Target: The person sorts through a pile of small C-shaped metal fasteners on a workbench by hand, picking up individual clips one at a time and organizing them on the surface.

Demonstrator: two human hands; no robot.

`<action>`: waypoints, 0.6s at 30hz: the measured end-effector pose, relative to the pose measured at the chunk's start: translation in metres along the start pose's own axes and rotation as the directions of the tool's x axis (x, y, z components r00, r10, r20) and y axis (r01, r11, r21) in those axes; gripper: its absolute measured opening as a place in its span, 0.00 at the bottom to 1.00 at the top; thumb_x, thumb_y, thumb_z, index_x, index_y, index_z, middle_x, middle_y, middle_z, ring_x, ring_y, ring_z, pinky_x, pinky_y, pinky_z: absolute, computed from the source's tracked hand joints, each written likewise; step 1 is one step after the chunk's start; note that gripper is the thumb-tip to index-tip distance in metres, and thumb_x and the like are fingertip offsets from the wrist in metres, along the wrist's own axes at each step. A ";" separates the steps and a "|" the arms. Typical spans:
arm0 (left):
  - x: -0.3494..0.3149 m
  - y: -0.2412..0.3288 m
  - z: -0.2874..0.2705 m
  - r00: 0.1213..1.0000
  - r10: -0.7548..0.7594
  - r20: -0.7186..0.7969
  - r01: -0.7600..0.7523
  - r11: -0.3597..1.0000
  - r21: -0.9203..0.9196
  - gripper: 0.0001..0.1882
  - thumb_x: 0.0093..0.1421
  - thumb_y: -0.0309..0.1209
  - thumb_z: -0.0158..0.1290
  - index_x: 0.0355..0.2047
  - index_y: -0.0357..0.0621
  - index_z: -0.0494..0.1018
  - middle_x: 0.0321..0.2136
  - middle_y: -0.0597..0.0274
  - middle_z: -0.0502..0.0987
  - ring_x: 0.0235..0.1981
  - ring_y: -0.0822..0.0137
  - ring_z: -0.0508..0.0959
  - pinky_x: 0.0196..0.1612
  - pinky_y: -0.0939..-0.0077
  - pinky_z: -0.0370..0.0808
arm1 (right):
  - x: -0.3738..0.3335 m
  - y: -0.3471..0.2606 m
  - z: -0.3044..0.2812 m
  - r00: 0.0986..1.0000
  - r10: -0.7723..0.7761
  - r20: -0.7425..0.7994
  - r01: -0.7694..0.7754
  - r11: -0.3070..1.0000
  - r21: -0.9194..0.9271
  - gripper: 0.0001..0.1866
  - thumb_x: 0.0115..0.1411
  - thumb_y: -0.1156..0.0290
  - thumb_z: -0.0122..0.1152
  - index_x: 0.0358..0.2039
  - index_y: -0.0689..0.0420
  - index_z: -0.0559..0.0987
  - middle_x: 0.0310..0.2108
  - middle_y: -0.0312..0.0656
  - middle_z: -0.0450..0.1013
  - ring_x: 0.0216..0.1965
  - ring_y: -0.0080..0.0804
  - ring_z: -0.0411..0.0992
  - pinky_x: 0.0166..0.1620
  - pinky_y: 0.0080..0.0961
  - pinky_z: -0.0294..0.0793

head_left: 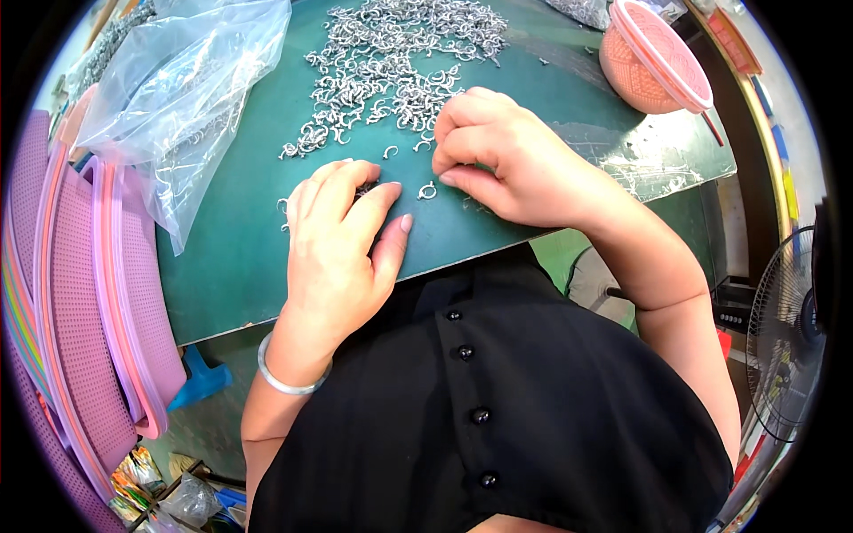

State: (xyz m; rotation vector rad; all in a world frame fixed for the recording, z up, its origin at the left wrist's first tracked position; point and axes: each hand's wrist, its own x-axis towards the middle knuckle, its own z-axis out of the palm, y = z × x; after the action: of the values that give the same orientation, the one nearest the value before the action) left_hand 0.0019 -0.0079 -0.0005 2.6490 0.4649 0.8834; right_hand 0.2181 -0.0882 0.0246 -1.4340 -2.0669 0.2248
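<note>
A heap of small silvery metal rings with gaps in them [391, 53] spreads over the far part of the green table. My left hand [333, 235] rests palm down near the table's front edge, thumb apart, fingers bent over a few metal pieces that are mostly hidden. To its right, my right hand [511, 160] is closed, thumb against curled fingers; what it pinches, if anything, does not show. Between the hands lies a single ring [427, 191], touched by neither. Another loose ring [390, 152] lies nearer the heap.
The green table [231, 284] ends just in front of my body. A clear plastic bag [195, 98] lies on its left side, beside stacked pink and purple perforated baskets [147, 293]. A pink basket [644, 67] stands at the far right. A fan [782, 329] is at the right.
</note>
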 end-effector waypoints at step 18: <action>0.000 0.001 0.000 1.000 0.006 0.008 -0.006 1.000 0.006 0.15 0.50 0.24 0.62 0.40 0.38 0.79 0.44 0.52 0.76 0.48 0.51 0.75 0.54 0.60 0.67 | -0.002 0.000 0.014 0.992 -0.112 -0.050 0.109 0.992 -0.066 0.04 0.53 0.77 0.65 0.30 0.58 0.79 0.36 0.40 0.71 0.40 0.42 0.69 0.45 0.34 0.69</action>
State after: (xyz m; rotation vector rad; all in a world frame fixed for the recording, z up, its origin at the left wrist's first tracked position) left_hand 0.0020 -0.0083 -0.0002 2.6593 0.4588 0.8735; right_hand 0.2107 -0.0870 0.0128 -1.3423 -2.1187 0.0758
